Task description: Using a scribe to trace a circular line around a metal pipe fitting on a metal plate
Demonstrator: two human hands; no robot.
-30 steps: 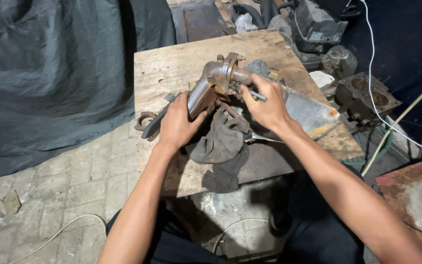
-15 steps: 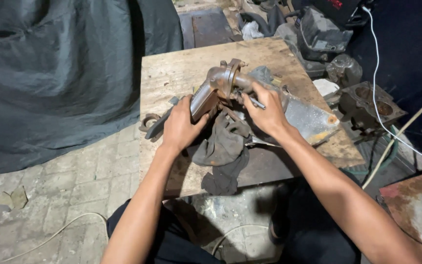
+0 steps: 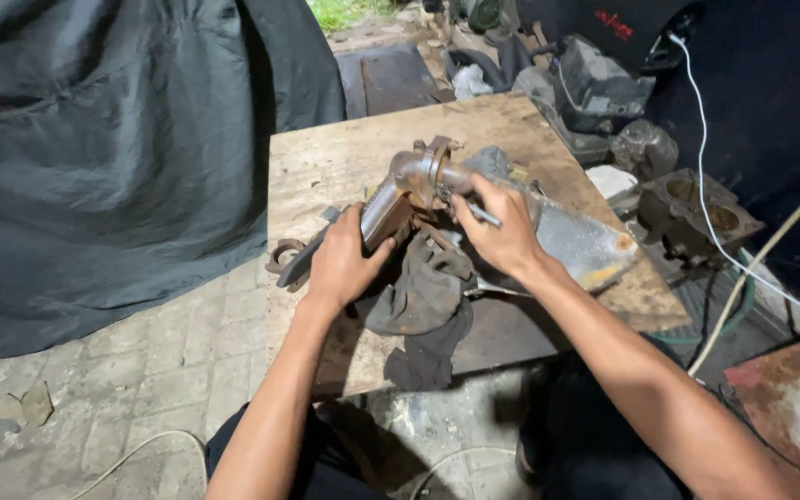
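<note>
Rusty pipe elbow [image 3: 409, 190] gripped between hands: left [image 3: 343, 264] clasps tube, right [image 3: 502, 236] pinches thin tool [image 3: 481, 214].

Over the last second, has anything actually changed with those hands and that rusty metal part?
Hardly anything. The left hand still grips the rusty elbow pipe, and the right hand still holds a thin metal tool against it. The dark rag and wooden board lie as before; only the camera's view shifted slightly.

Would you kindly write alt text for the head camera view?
Two bare hands work a rusty metal pipe elbow over a wooden board: left hand grips it, right hand holds a thin tool to it. A dark rag lies beneath.
</note>
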